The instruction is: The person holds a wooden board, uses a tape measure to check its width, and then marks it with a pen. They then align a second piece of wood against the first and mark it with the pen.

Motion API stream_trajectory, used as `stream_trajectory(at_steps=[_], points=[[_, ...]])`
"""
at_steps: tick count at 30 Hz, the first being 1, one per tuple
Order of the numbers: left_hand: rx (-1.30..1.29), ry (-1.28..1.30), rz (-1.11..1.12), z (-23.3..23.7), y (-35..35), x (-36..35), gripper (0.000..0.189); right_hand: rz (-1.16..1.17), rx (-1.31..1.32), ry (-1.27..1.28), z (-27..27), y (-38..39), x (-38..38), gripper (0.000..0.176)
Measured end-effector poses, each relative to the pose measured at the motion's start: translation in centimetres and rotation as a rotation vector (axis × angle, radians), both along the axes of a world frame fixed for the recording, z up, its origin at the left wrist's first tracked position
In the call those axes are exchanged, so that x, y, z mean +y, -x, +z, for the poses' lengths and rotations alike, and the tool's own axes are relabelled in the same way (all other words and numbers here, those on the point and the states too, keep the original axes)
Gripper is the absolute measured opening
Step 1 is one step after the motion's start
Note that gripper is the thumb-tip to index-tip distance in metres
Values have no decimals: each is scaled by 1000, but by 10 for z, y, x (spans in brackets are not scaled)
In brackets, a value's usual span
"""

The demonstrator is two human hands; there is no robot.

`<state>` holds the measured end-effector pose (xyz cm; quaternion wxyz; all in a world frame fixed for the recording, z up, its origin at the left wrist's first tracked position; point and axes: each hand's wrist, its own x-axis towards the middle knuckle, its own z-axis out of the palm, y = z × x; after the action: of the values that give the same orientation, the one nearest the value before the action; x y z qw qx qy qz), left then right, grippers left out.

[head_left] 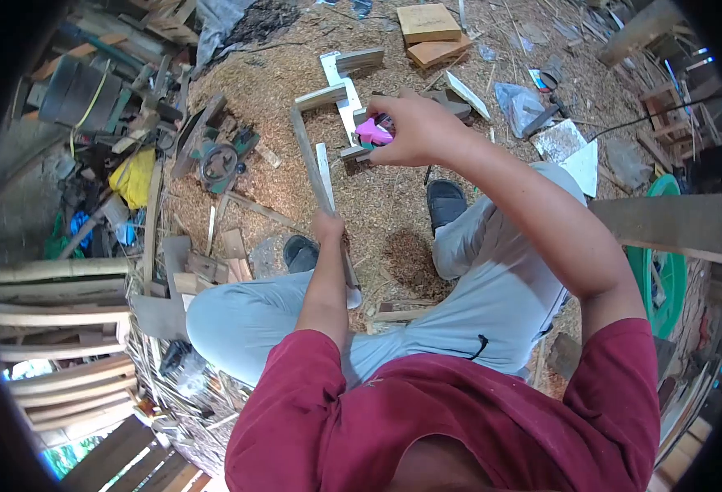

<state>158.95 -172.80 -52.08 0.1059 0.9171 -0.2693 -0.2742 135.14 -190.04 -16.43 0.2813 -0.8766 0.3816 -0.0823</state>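
My left hand [328, 226] is wrapped around the long rail of a wooden frame [309, 152] that stands over the sawdust between my knees. At the far end of this frame, short wooden pieces meet a pale strip [343, 94]. My right hand [414, 129] reaches across to that end, thumb and fingers curled around a small pink object [369, 133] with teal and dark parts. What kind of thing it is I cannot tell. It sits right at the frame's wood, partly covered by my fingers.
Sawdust [254, 90] covers the ground. Thick wooden blocks [429, 23] lie at the back. A clear plastic bag [518, 107] and white boards [559, 141] are on the right, near a green basin [664, 279]. A round metal device [219, 162] and a yellow bag [134, 176] lie left.
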Motion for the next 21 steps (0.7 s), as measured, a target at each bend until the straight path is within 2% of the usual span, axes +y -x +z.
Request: stream_trajectory(at_steps=[9, 12, 15, 21], points=[[-404, 31, 111, -32, 31, -3, 58, -5, 94, -32, -16, 5, -12, 64], [-217, -70, 18, -32, 17, 2, 57, 6, 118, -43, -15, 3, -14, 65], [-244, -9, -51, -35, 9, 8, 53, 13, 140, -57, -13, -1, -15, 65], [-175, 108, -27, -30, 31, 1, 45, 9, 195, -45, -14, -8, -20, 62]])
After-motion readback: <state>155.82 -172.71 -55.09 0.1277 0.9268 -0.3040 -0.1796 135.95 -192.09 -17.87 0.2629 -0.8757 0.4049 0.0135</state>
